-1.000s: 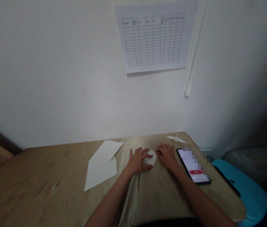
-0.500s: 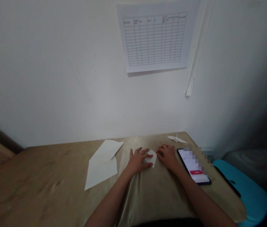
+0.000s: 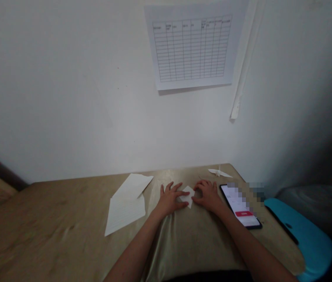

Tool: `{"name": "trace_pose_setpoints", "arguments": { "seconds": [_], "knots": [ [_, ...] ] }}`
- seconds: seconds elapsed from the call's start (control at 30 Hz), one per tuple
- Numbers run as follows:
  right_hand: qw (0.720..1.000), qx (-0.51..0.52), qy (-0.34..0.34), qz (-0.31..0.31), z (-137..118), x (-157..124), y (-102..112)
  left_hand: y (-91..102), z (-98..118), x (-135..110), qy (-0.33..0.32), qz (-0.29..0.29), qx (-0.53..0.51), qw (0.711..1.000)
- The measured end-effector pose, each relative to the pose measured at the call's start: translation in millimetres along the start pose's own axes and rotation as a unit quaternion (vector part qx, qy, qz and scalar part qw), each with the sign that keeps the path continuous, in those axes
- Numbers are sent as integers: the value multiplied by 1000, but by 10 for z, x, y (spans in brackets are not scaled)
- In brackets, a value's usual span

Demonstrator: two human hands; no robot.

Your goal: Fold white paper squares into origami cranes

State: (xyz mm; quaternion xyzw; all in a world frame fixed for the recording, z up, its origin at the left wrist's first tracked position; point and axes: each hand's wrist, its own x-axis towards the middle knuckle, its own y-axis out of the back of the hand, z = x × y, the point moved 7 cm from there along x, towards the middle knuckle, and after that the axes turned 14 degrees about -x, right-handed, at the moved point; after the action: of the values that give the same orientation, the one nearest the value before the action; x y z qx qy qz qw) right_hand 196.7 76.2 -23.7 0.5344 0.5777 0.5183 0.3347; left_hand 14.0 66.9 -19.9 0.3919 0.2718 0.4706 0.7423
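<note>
A small folded white paper [image 3: 187, 196] lies on the tan table [image 3: 66, 219] near the back wall. My left hand [image 3: 169, 199] lies flat with spread fingers, pressing the paper's left part. My right hand [image 3: 207, 194] rests at the paper's right edge with its fingers curled down onto it. Both forearms reach in from the bottom of the view.
Loose lined sheets [image 3: 127, 203] lie left of my hands. A finished paper crane [image 3: 219, 172] sits at the back right corner. A phone [image 3: 240, 206] with a lit screen lies right of my right hand. A blue stool [image 3: 301, 235] stands beside the table. A grid chart [image 3: 191, 49] hangs on the wall.
My right hand has slid a little left onto the folded paper's right edge. The paper looks narrower. My left hand stays almost where it was.
</note>
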Motion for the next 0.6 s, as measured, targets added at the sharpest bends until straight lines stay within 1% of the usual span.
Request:
{"name": "trace_pose_setpoints", "arguments": {
  "seconds": [0.2,0.43,0.6],
  "knots": [
    [1000,3,14,-10,-61,-51,43,-6,-10,0,-5,9,-1,1000],
    [999,-6,22,-33,-113,-114,49,12,15,-6,5,0,-3,1000],
    [999,-22,35,-27,-165,-163,64,19,20,-7,2,3,-6,1000]
  ]
}}
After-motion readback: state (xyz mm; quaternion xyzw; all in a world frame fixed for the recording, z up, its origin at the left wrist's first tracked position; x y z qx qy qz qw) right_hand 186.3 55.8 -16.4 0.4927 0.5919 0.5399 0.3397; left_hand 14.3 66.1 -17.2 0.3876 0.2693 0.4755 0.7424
